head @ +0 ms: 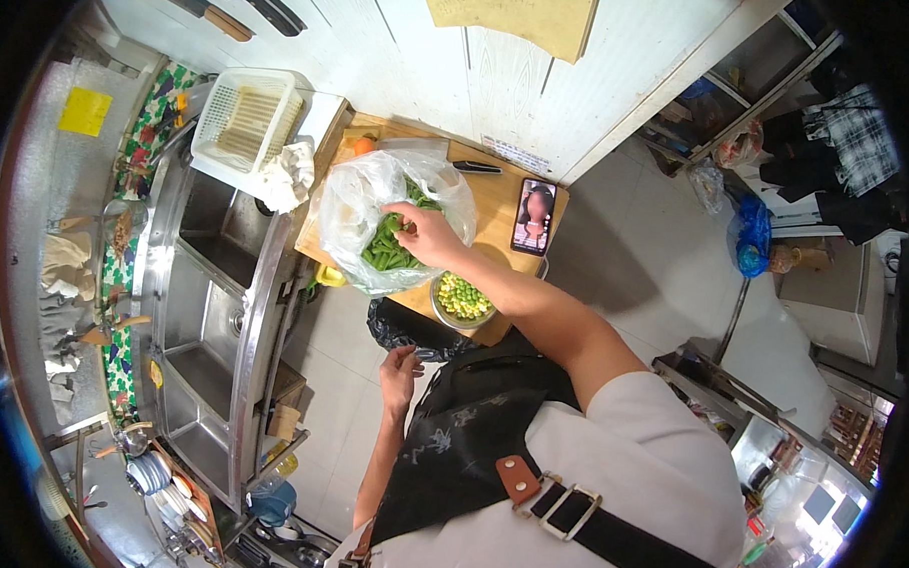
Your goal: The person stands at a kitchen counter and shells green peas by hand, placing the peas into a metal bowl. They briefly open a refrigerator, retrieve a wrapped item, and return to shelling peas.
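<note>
My right hand (430,238) reaches into an open clear plastic bag (344,205). Its bent fingertips touch green pods (388,252) heaped inside; whether they grip one is not plain. Below the table edge, my left hand (399,368) hangs beside a black plastic bag (389,323) with its fingers curled; I cannot make out anything in it. Close by my right forearm stands a round metal bowl (453,323) of shelled green and yellowish beans. The bag and bowl rest on a wooden table (493,244).
A phone (533,215) with a lit screen lies at the table's right edge. Behind the bag are a black-handled tool (477,168) and an orange round item (364,146). Left of the table are a white plastic basket (246,119), a crumpled white cloth (287,177) and steel sinks (205,328).
</note>
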### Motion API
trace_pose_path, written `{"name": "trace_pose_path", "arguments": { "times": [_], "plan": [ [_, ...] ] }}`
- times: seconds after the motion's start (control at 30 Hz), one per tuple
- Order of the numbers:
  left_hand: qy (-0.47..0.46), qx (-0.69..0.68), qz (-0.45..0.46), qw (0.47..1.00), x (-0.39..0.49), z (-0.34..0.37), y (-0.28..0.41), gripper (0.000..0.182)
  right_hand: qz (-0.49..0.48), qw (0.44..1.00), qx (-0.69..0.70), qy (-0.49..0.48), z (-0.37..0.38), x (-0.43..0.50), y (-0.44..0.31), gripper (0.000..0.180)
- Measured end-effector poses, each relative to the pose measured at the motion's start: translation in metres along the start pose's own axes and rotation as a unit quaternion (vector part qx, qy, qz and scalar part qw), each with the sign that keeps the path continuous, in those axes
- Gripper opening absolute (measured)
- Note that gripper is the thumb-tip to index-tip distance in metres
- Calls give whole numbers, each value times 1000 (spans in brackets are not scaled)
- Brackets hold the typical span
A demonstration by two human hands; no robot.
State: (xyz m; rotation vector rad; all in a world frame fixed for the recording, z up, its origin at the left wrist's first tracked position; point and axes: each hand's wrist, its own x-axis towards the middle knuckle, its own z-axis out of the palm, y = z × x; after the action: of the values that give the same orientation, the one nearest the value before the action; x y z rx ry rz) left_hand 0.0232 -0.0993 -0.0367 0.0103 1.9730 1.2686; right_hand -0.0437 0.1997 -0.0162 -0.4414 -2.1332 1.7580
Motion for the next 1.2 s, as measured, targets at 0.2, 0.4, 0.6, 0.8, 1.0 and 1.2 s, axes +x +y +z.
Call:
{"name": "trace_pose_path", "arguments": {
  "times": [0.2, 0.4, 0.6, 0.8, 1.0, 1.2],
  "plan": [
    [-17, -52, 20, 998, -1, 5, 31, 27, 181, 918, 344, 77, 0, -5, 11, 15],
    [-34, -142, 36, 989, -1, 9, 68, 24, 238, 858, 444, 101, -10, -23, 10, 17],
    [-75, -254, 130, 956, 15, 10, 102, 31, 216, 800, 548, 114, -4, -34, 3, 16],
    [5, -70, 293, 954, 34, 22, 152, 55, 223, 785, 569, 95, -9, -43, -7, 13],
    [-53, -172, 228, 957, 67, 32, 192, 42, 198, 793, 574, 51, 0, -48, -34, 10],
    [-34, -209, 157, 965, 69, 24, 174, 19, 152, 926, 343, 44, 0, -58, -45, 15]
  ]
}}
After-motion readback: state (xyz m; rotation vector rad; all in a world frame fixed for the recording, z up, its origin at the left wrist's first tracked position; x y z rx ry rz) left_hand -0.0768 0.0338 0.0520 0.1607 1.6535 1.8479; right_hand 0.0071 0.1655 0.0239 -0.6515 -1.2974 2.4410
